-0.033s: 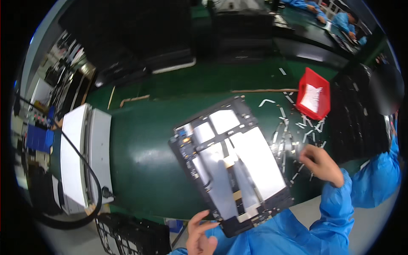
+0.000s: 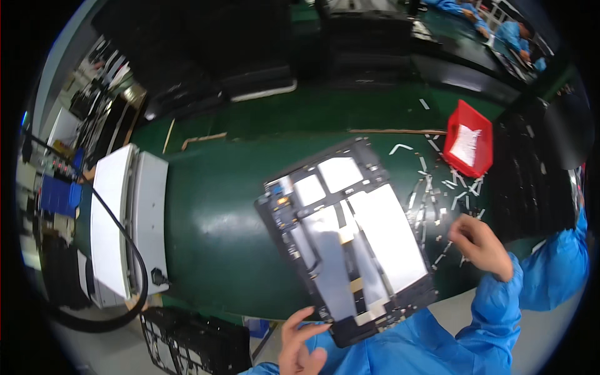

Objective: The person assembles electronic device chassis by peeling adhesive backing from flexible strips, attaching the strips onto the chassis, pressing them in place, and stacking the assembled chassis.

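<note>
The open panel, black-framed with white and silver sheets inside, lies tilted on the green worktop, its near corner overhanging the edge. The left hand touches that corner with fingers spread. The right hand is loosely curled over scattered white strips; whether it pinches one cannot be told. A red tray sits beyond.

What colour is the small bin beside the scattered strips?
Red bin, white strips inside; head view.

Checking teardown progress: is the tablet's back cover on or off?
Off: the tablet lies with silver plates, black frame and inner parts exposed.
</note>
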A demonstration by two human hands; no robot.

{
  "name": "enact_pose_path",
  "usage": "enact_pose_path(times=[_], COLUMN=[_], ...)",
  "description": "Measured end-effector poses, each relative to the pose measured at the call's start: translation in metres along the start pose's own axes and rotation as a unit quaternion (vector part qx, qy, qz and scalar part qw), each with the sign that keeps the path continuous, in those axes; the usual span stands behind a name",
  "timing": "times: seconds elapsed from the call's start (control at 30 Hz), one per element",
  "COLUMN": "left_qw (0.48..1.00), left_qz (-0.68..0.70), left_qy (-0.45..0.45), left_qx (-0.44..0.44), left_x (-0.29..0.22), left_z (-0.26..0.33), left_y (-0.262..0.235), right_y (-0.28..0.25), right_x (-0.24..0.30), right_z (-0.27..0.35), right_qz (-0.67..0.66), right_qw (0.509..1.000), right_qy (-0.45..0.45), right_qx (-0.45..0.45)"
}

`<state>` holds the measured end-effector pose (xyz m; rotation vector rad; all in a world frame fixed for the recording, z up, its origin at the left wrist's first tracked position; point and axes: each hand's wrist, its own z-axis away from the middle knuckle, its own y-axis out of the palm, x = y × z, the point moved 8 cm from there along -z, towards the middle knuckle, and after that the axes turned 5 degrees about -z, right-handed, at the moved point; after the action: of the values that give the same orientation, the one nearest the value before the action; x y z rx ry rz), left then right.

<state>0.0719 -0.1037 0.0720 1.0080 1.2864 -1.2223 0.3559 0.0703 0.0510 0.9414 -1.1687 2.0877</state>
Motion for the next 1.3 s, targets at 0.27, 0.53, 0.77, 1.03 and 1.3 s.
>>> enact_pose_path(times=[0.27,0.53,0.77,1.03,1.3], left_qw=[0.980,0.949,0.956,0.988,0.979], left_qz=[0.070,0.287,0.270,-0.027,-0.114], left_qy=[-0.169,-0.129,-0.116,0.142,0.167], left_qx=[0.081,-0.018,-0.010,-0.057,-0.004], left_x=[0.024,0.017,0.025,-0.025,-0.017], left_z=[0.018,0.020,0.013,-0.006,-0.012], left_y=[0.010,0.003,-0.008,-0.007,-0.005], right_y=[0.037,0.104,0.125,0.154,0.150], right_x=[0.053,0.089,0.098,0.142,0.143], right_z=[0.058,0.061,0.060,0.069,0.046], right_qz=[-0.285,-0.275,-0.251,-0.206,-0.085], right_qw=[0.949,0.944,0.950,0.931,0.959], right_qy=[-0.080,-0.163,-0.184,-0.266,-0.216], right_qx=[-0.108,-0.084,-0.011,0.138,0.161])
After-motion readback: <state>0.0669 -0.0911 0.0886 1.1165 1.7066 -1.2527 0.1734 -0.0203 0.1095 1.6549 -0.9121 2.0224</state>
